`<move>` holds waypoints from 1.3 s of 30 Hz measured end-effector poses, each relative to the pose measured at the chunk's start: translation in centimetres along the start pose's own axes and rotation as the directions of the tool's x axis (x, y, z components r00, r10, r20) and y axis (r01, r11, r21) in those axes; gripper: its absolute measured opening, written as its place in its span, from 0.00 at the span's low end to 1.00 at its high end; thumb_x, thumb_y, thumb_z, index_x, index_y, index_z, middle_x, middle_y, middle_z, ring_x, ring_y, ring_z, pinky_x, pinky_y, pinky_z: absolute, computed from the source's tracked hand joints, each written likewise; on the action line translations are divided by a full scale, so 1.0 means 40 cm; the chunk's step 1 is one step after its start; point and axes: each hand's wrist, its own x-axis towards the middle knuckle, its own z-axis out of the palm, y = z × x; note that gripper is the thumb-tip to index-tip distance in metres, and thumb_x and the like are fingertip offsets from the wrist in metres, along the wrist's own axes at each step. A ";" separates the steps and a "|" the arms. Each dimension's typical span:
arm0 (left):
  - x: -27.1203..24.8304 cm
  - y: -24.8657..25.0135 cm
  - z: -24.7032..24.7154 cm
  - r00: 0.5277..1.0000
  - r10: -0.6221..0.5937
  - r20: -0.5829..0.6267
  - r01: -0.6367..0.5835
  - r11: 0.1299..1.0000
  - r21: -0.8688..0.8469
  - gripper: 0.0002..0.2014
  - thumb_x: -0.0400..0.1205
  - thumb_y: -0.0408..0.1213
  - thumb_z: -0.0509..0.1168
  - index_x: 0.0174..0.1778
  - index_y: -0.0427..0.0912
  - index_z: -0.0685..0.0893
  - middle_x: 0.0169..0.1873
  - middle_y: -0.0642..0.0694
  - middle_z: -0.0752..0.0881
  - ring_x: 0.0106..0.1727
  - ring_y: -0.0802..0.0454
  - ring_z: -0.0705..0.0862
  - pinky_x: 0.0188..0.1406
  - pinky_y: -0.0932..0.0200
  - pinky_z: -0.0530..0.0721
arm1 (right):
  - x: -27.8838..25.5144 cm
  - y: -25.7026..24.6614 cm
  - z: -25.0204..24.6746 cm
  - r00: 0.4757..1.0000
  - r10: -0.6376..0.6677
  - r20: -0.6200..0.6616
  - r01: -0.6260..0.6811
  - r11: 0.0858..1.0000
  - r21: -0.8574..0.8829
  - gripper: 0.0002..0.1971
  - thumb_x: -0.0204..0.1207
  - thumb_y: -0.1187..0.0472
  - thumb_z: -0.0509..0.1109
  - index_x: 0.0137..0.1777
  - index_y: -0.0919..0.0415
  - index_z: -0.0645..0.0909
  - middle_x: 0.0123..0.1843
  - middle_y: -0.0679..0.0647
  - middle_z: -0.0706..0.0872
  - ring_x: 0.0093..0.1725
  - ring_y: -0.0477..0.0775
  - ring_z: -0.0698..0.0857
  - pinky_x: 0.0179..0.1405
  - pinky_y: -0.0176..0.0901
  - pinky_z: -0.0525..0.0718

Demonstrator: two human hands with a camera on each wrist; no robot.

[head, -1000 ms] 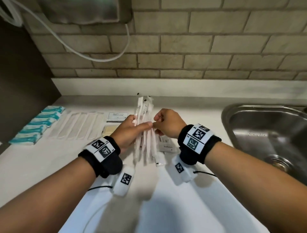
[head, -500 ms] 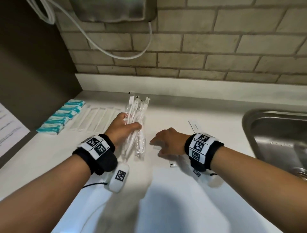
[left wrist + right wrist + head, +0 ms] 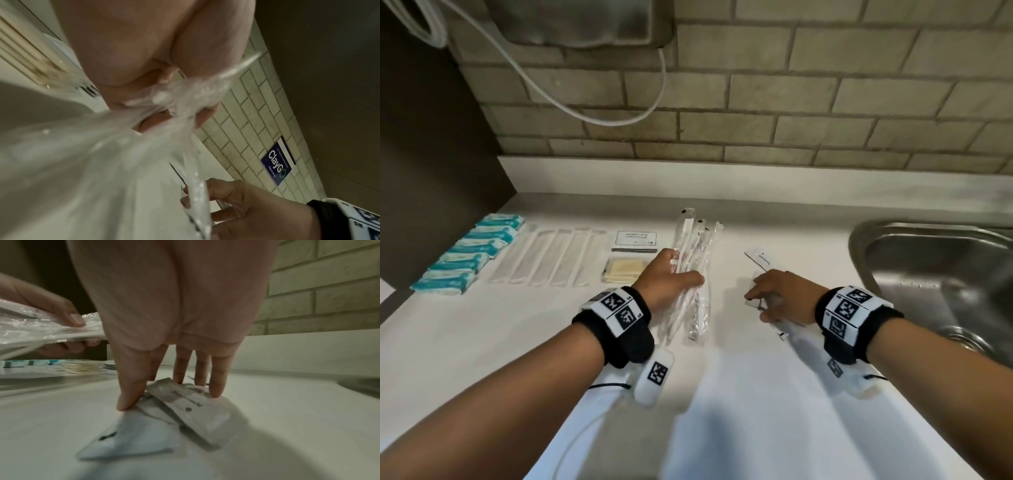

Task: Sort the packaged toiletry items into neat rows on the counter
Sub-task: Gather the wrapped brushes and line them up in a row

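Left hand (image 3: 669, 279) is gripping a bundle of clear-wrapped toothbrushes (image 3: 693, 260), centre of the head frame, thumb on top and fingers curling underneath; the right wrist view is showing the same wrap, thumb over and fingers under. Bundle is running roughly vertical in the frame, top ends fanning toward the backsplash, lower ends trailing down past the wrist. Can't tell if the lower ends are touching the counter (image 3: 482, 335).

Right hand (image 3: 780, 298) is sitting right of centre, fingers nearly straight and pointing down, tips pressing on a small pile of white sachets (image 3: 185, 404) lying flat on the counter. Thumb is on one side of the pile, the other fingers on the far side; not closing around anything. One more white sachet (image 3: 758, 257) is lying alone just above that hand, apart from it.

Left half of the head frame is showing sorted rows: teal-and-white packets (image 3: 469, 253) stacking diagonally at far left, clear long sleeves (image 3: 551, 257) side by side next to them, then a white shampoo sachet (image 3: 636, 238) above yellowish flat packets (image 3: 623, 269), which are just beside the left hand.

Steel sink (image 3: 935, 274) is filling the right edge. White hose (image 3: 592, 116) is looping across the brick wall (image 3: 825, 102) up top.
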 end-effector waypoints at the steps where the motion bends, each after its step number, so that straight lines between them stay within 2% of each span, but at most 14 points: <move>1: 0.004 -0.001 0.004 1.000 -0.004 0.001 0.004 1.000 0.003 0.22 0.74 0.33 0.74 0.61 0.45 0.74 0.51 0.45 0.86 0.51 0.47 0.86 0.43 0.55 0.80 | -0.006 0.007 -0.003 1.000 0.020 0.005 -0.020 1.000 0.008 0.23 0.75 0.58 0.74 0.71 0.51 0.80 0.75 0.50 0.73 0.74 0.53 0.74 0.74 0.40 0.68; 6: 0.025 0.000 0.025 1.000 -0.001 0.028 0.001 1.000 0.015 0.23 0.73 0.34 0.74 0.62 0.46 0.75 0.53 0.40 0.86 0.54 0.42 0.86 0.51 0.51 0.82 | 0.005 0.002 -0.032 0.992 0.119 -0.033 -0.118 0.992 0.037 0.18 0.68 0.50 0.76 0.59 0.45 0.87 0.58 0.45 0.89 0.60 0.51 0.85 0.64 0.44 0.82; 9: 0.041 0.005 0.032 1.000 0.006 0.026 -0.007 1.000 0.013 0.24 0.72 0.34 0.74 0.62 0.45 0.75 0.53 0.41 0.86 0.54 0.42 0.86 0.53 0.49 0.82 | 0.041 -0.006 -0.048 0.985 0.137 -0.104 -0.132 0.990 0.057 0.24 0.70 0.47 0.75 0.67 0.46 0.82 0.65 0.48 0.84 0.65 0.54 0.82 0.65 0.49 0.81; 11: 0.047 0.011 0.036 0.999 0.014 0.031 -0.015 1.000 0.018 0.24 0.71 0.34 0.75 0.62 0.45 0.75 0.53 0.41 0.86 0.54 0.42 0.86 0.55 0.48 0.82 | 0.066 -0.007 -0.042 0.987 0.150 -0.054 -0.152 0.988 -0.024 0.25 0.72 0.46 0.72 0.71 0.46 0.77 0.71 0.51 0.77 0.69 0.59 0.77 0.66 0.52 0.78; 15: 0.061 0.014 0.040 0.999 0.022 0.046 -0.025 0.998 0.056 0.24 0.72 0.36 0.74 0.62 0.46 0.75 0.52 0.42 0.86 0.53 0.44 0.86 0.53 0.49 0.83 | 0.083 0.002 -0.036 0.979 0.191 0.066 -0.178 0.969 -0.169 0.18 0.79 0.46 0.63 0.59 0.59 0.76 0.65 0.56 0.76 0.67 0.62 0.76 0.54 0.46 0.69; 19: 0.073 0.006 0.050 0.999 0.016 0.047 -0.018 0.998 0.052 0.24 0.71 0.36 0.75 0.61 0.45 0.75 0.53 0.40 0.86 0.53 0.42 0.87 0.56 0.47 0.83 | 0.063 0.028 -0.050 0.973 0.212 0.086 -0.188 0.956 -0.224 0.25 0.82 0.43 0.58 0.72 0.58 0.73 0.76 0.57 0.71 0.77 0.61 0.69 0.71 0.50 0.67; 21: 0.075 0.003 0.056 0.999 0.017 0.050 -0.020 0.998 0.061 0.24 0.70 0.37 0.75 0.61 0.44 0.76 0.52 0.40 0.87 0.52 0.42 0.87 0.57 0.47 0.84 | 0.057 0.036 -0.055 0.979 0.190 0.073 -0.169 0.958 -0.231 0.19 0.81 0.39 0.58 0.62 0.51 0.78 0.73 0.54 0.75 0.74 0.61 0.71 0.71 0.49 0.67; 23: 0.081 -0.001 0.064 0.999 0.014 0.047 -0.017 0.998 0.059 0.29 0.66 0.41 0.76 0.62 0.45 0.76 0.52 0.40 0.87 0.52 0.42 0.88 0.59 0.44 0.84 | 0.051 0.024 -0.060 0.992 0.123 -0.019 -0.124 0.984 -0.125 0.16 0.79 0.37 0.61 0.50 0.48 0.80 0.62 0.51 0.81 0.66 0.60 0.77 0.65 0.47 0.72; 25: 0.091 -0.007 0.076 0.999 0.011 0.033 -0.012 0.999 0.044 0.32 0.61 0.44 0.76 0.61 0.46 0.75 0.53 0.40 0.87 0.53 0.41 0.88 0.61 0.40 0.83 | 0.051 -0.006 -0.058 0.991 0.104 -0.085 -0.094 0.989 0.117 0.24 0.77 0.37 0.64 0.64 0.52 0.80 0.65 0.49 0.82 0.63 0.55 0.81 0.62 0.44 0.75; 27: 0.102 -0.013 0.089 1.000 0.005 0.026 -0.006 1.000 0.020 0.33 0.60 0.44 0.76 0.61 0.45 0.76 0.53 0.40 0.87 0.53 0.41 0.88 0.61 0.38 0.83 | 0.054 -0.043 -0.049 0.995 0.093 -0.038 -0.075 0.940 0.333 0.30 0.76 0.38 0.68 0.72 0.53 0.72 0.64 0.50 0.85 0.57 0.52 0.85 0.59 0.45 0.80; 30: 0.106 -0.017 0.105 1.000 0.004 0.022 -0.005 0.999 0.045 0.29 0.67 0.41 0.77 0.63 0.43 0.76 0.53 0.40 0.87 0.53 0.42 0.88 0.61 0.41 0.84 | 0.063 -0.077 -0.019 0.994 0.108 -0.010 -0.085 0.832 0.549 0.26 0.75 0.54 0.74 0.68 0.57 0.67 0.45 0.56 0.91 0.35 0.51 0.88 0.41 0.44 0.87; 32: 0.116 -0.030 0.104 1.000 0.009 -0.017 -0.007 0.993 0.114 0.28 0.71 0.43 0.76 0.64 0.42 0.75 0.54 0.41 0.87 0.53 0.43 0.87 0.56 0.48 0.85 | 0.069 -0.079 -0.001 0.981 0.189 -0.038 -0.127 0.782 0.610 0.23 0.75 0.62 0.74 0.65 0.59 0.66 0.40 0.59 0.90 0.29 0.53 0.86 0.31 0.41 0.85; 36: 0.129 -0.050 0.080 0.997 0.002 -0.079 0.016 0.973 0.231 0.25 0.72 0.45 0.75 0.60 0.43 0.74 0.50 0.44 0.86 0.50 0.44 0.87 0.51 0.51 0.85 | 0.085 -0.068 0.029 0.948 0.316 -0.049 -0.218 0.752 0.622 0.21 0.74 0.67 0.72 0.62 0.60 0.67 0.45 0.64 0.91 0.41 0.65 0.92 0.47 0.59 0.91; 39: 0.162 -0.081 0.071 0.995 -0.014 -0.102 0.039 0.967 0.251 0.34 0.57 0.55 0.74 0.56 0.43 0.76 0.47 0.41 0.87 0.47 0.40 0.89 0.50 0.41 0.89 | 0.090 -0.058 0.038 0.936 0.345 -0.065 -0.248 0.782 0.572 0.19 0.73 0.66 0.72 0.61 0.60 0.69 0.44 0.63 0.91 0.40 0.65 0.92 0.46 0.57 0.91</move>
